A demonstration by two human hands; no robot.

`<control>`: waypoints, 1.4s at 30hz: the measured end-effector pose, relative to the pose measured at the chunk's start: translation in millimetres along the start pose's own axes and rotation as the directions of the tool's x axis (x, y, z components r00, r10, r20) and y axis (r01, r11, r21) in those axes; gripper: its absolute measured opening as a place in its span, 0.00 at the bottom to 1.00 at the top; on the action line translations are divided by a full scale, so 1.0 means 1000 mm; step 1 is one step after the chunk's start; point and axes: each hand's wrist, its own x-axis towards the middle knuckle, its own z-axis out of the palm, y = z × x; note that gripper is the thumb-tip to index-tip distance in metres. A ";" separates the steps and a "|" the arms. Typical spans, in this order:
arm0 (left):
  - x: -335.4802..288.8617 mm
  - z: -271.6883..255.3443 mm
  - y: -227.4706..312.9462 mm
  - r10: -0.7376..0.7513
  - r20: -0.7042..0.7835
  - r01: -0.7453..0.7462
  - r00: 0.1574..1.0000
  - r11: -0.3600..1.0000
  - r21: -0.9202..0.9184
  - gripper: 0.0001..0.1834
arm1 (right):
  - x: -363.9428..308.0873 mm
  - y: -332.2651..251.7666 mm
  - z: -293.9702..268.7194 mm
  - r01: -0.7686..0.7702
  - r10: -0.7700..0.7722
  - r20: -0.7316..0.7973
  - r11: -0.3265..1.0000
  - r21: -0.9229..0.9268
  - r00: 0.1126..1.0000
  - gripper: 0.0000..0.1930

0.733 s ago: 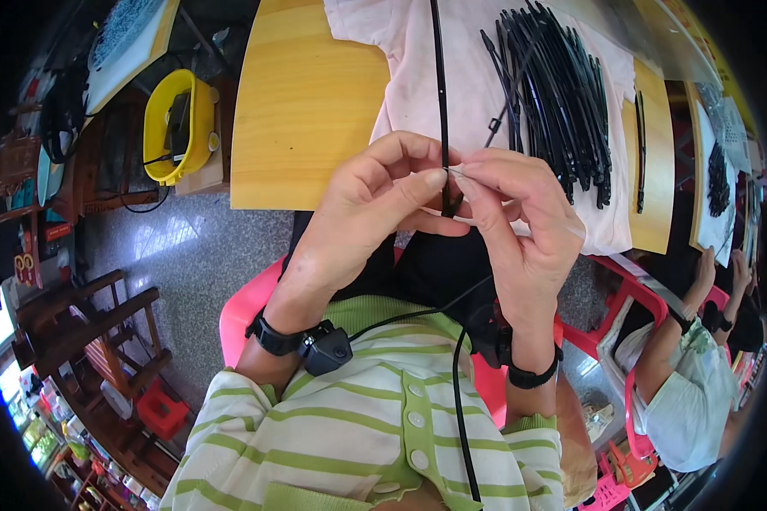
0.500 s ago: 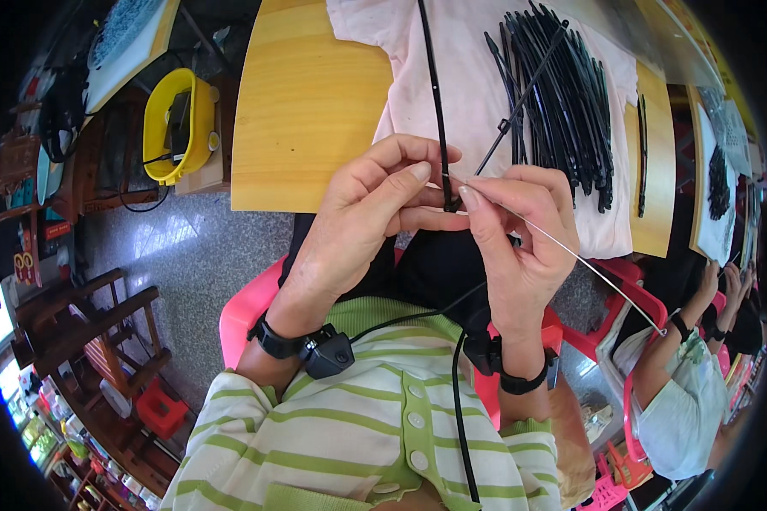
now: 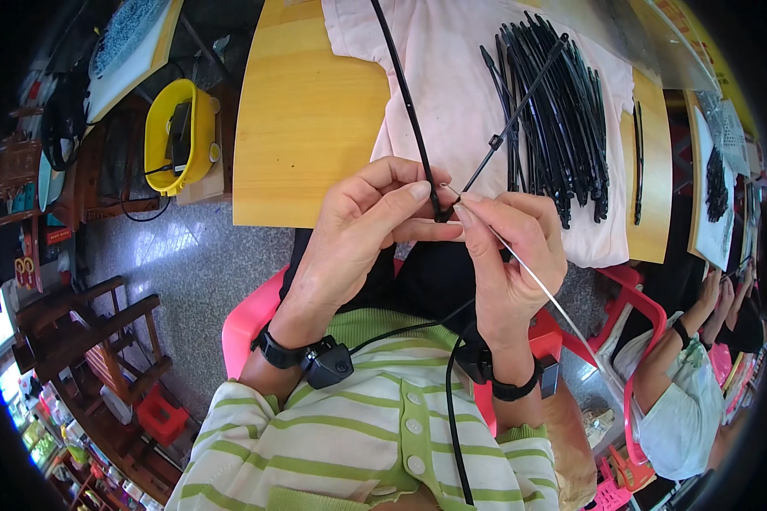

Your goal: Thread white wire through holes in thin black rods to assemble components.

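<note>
Green-striped cream sleeves (image 3: pixel 256 426), black wrist bands (image 3: pixel 302 353) with thin cables (image 3: pixel 450 409).

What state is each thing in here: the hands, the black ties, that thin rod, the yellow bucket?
Left hand: pinching a black tie.
Right hand: gripping the thin pale rod.
Black tie: held upright.
Thin pale rod: slanting down.
Tie bundle: lying loose on pink cloth.
Yellow bucket: upright.

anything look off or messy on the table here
Mostly tidy. One black cable tie lies alone on the bare wooden table, apart from the pile of ties on the pink cloth, which also shows faint smudges. Both hands, left and right, pinch a tie normally.
</note>
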 end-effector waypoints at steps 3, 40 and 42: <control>0.000 -0.002 -0.001 0.003 -0.005 -0.003 1.000 1.000 -0.015 0.11 | 0.000 0.000 0.000 0.025 -0.024 0.012 0.999 -0.023 1.000 0.13; 0.004 -0.005 -0.001 0.189 -0.169 -0.185 0.967 0.982 0.036 0.13 | 0.002 0.000 0.020 0.168 -0.171 -0.002 0.970 -0.176 0.985 0.12; 0.004 -0.004 -0.001 0.213 -0.178 -0.208 0.961 0.977 0.050 0.13 | 0.001 0.003 0.022 0.180 -0.184 -0.005 0.968 -0.173 0.983 0.12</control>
